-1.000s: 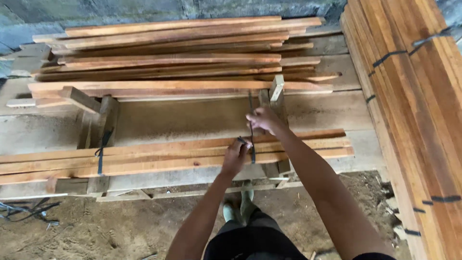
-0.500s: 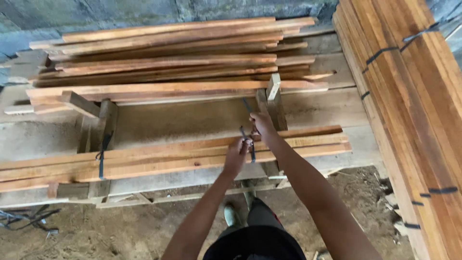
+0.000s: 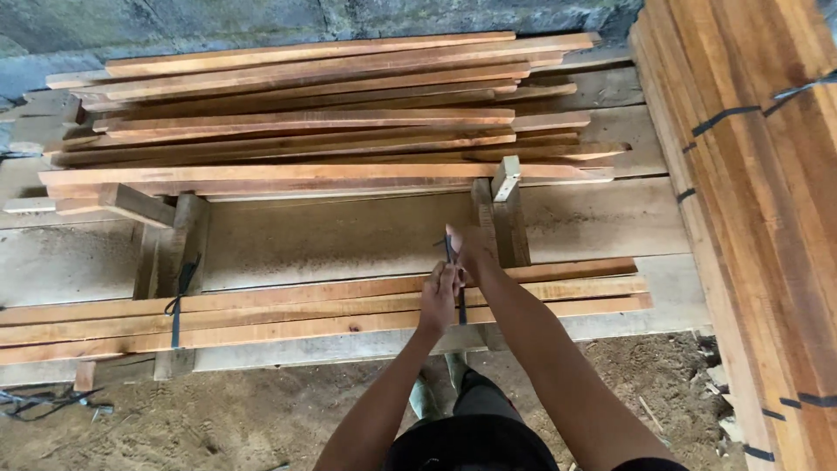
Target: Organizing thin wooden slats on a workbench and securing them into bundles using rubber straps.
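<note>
Left hand (image 3: 438, 295) and right hand (image 3: 469, 249) together clamp the dark strap (image 3: 459, 301) over the plank bundle (image 3: 288, 318).

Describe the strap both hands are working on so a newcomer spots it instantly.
Start at the low bundle of long planks lying nearest the person, in front of the bigger loose stack. The dark strap crosses it right of centre, pinched between the left hand and right hand. A second strap, on the bundle's left end, is already tied and untouched.
</note>
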